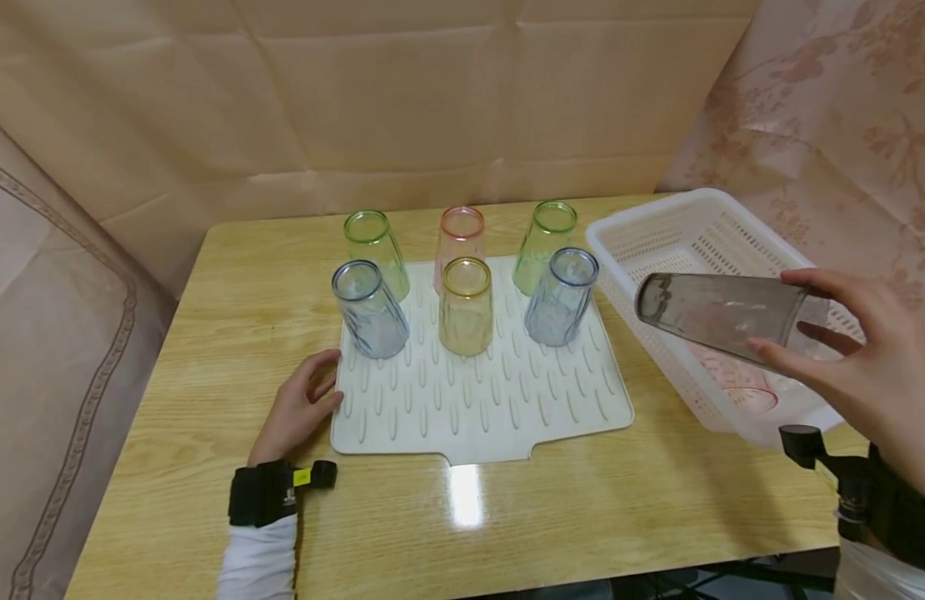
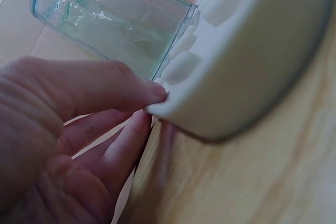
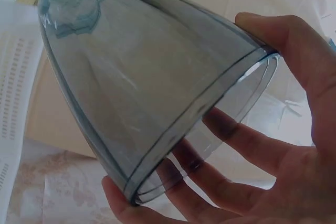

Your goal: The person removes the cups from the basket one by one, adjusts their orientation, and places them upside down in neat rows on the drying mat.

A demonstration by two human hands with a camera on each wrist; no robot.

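Observation:
My right hand (image 1: 867,350) grips a smoky grey glass (image 1: 721,312) round its wide rim, holding it tilted nearly sideways over the white basket (image 1: 702,198). In the right wrist view the glass (image 3: 142,82) has its thick base pointing away from the hand. My left hand (image 1: 301,406) pinches the left edge of the white drying mat (image 1: 470,417), thumb on top and fingers at its side. Several glasses stand upside down on the mat: a blue one (image 1: 371,308) nearest the left hand, a yellow one (image 1: 466,308) and another blue one (image 1: 562,298) in front.
Behind them stand two green glasses (image 1: 376,250) (image 1: 543,246) and a pink glass (image 1: 461,237). Inside the basket lies a pink glass (image 1: 747,392). The wooden table (image 1: 230,317) ends at a front edge, with cloth hanging behind and at both sides.

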